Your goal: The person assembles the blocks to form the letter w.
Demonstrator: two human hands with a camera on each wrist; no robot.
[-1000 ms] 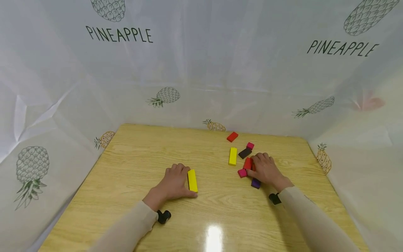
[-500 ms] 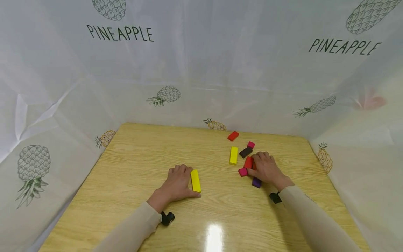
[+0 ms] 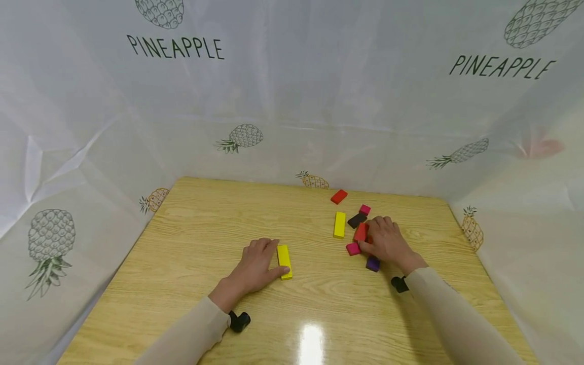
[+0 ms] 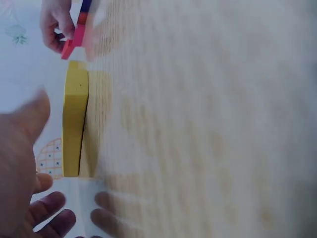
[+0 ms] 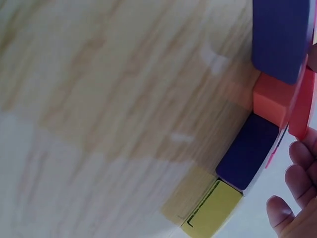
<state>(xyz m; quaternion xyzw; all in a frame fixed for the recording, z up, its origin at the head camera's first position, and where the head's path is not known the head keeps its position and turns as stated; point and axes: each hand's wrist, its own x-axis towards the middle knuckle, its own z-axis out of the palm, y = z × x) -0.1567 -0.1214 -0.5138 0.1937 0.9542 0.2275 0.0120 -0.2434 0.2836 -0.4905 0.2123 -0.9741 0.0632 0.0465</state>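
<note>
My left hand (image 3: pixel 255 266) is spread beside a yellow block (image 3: pixel 285 261), its thumb over the near end in the head view. In the left wrist view, thumb and fingers stand apart from that yellow block (image 4: pixel 74 119). My right hand (image 3: pixel 388 241) pinches a red block (image 3: pixel 360 232) between thumb and fingers. In the right wrist view, fingertips touch the end of this red block (image 5: pixel 302 106). An orange block (image 5: pixel 272 96) lies beside it, mostly hidden under the hand from above. A purple block (image 3: pixel 372 263) and a pink block (image 3: pixel 353 248) lie by the thumb.
Beyond the right hand lie a black block (image 3: pixel 357 220), another pink block (image 3: pixel 364 209), a second yellow block (image 3: pixel 339 225) and a second red block (image 3: pixel 339 196). A pineapple-print sheet (image 3: pixel 292 101) walls the back and sides of the wooden table (image 3: pixel 219 208).
The left hand shifted right with the yellow block, then its fingers spread off the block. The right hand stays at the same spot, and its red block is turned slightly.
</note>
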